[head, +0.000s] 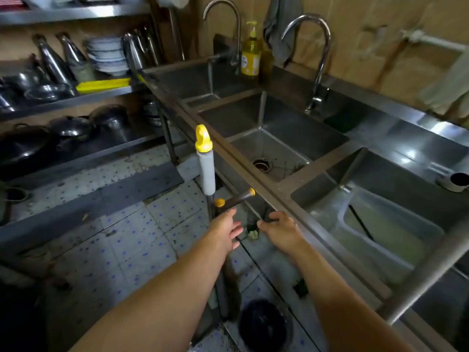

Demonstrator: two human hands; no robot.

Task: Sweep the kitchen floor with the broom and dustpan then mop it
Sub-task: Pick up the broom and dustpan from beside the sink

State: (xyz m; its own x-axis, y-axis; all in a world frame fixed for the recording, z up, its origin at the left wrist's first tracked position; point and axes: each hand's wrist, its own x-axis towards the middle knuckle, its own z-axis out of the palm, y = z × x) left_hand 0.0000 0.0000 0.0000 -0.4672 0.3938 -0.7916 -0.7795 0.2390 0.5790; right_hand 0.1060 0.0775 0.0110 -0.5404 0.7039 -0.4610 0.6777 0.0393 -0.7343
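Both hands reach empty — left grip (224,231) with fingers spread, right grip (280,228) loosely curled — toward two handles (206,171) leaning on the counter's (276,191) front edge, so close firmly round one shaft before lifting it clear of the other.

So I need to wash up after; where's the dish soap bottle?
In the head view, the yellow dish soap bottle stands on the sink's back ledge, between the two faucets, upper centre.

No legible text anywhere; the label on the yellow soap bottle (250,55) was too blurred to read.
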